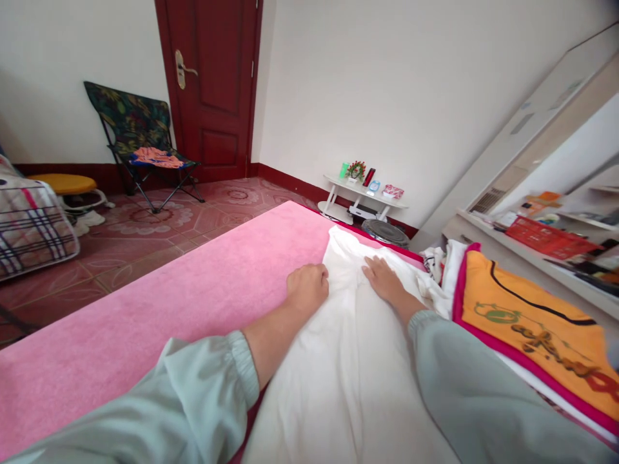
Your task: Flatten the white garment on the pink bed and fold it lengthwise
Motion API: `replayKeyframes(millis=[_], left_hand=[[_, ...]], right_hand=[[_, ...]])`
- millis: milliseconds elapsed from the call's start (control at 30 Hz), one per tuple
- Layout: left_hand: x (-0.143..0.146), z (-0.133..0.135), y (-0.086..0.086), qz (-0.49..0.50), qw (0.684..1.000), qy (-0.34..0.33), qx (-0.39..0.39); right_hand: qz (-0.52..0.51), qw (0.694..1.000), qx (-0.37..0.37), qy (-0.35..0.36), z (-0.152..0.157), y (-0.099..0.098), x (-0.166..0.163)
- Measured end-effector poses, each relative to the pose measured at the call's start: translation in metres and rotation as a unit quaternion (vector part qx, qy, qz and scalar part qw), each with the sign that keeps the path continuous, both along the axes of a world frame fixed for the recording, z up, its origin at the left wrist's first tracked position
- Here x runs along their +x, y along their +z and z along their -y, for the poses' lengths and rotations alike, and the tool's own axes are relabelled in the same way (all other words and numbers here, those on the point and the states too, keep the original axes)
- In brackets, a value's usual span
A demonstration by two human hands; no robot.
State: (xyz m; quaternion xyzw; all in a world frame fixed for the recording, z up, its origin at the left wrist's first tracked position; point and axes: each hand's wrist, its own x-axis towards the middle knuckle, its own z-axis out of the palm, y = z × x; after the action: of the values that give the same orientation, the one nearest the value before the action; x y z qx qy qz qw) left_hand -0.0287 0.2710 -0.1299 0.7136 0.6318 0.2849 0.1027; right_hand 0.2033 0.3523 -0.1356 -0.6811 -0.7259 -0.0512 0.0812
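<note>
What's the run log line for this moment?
left hand: curled at left edge of white cloth; right hand: spread on cloth; alongside: pink cover

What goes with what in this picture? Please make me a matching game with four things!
Things:
1. left hand
2. orange cloth
3. folding chair
4. right hand

Where or how:
A. beside the red door
B. laid palm down on the white cloth
C. curled at the white cloth's left edge
D. lying on top of magenta cloth

Right pairs: 1-C, 2-D, 3-A, 4-B
</note>
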Motion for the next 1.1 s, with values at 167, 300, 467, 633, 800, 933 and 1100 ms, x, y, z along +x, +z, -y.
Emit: replayKeyframes(millis=[167,300,467,633,800,933,1100], left_hand=[[0.0,0.003,0.001,-0.022,1.0,-0.021,0.008],[-0.001,0.005,-0.001,-0.061,0.988,-0.086,0.113],[-0.002,0.003,-0.008,-0.104,0.953,-0.213,0.188],[0.001,0.012,-0.002,-0.138,0.937,-0.255,0.195],[0.003,0.032,0.016,-0.127,0.952,-0.229,0.157],[-0.002,0.027,0.016,-0.05,0.977,-0.204,0.037],[-0.014,0.013,0.007,-0.027,0.972,-0.233,-0.01]], right_hand=[[-0.008,0.999,0.008,0.04,0.04,0.008,0.013],[-0.028,0.992,-0.086,0.089,0.088,0.01,0.017],[-0.105,0.992,-0.01,0.063,0.157,0.016,0.041],[-0.179,0.979,0.021,0.092,0.227,0.014,0.05],[-0.213,0.974,0.027,0.076,0.265,0.012,0.037],[-0.238,0.961,-0.003,0.142,0.27,0.029,0.004],[-0.221,0.938,-0.045,0.262,0.272,0.038,-0.039]])
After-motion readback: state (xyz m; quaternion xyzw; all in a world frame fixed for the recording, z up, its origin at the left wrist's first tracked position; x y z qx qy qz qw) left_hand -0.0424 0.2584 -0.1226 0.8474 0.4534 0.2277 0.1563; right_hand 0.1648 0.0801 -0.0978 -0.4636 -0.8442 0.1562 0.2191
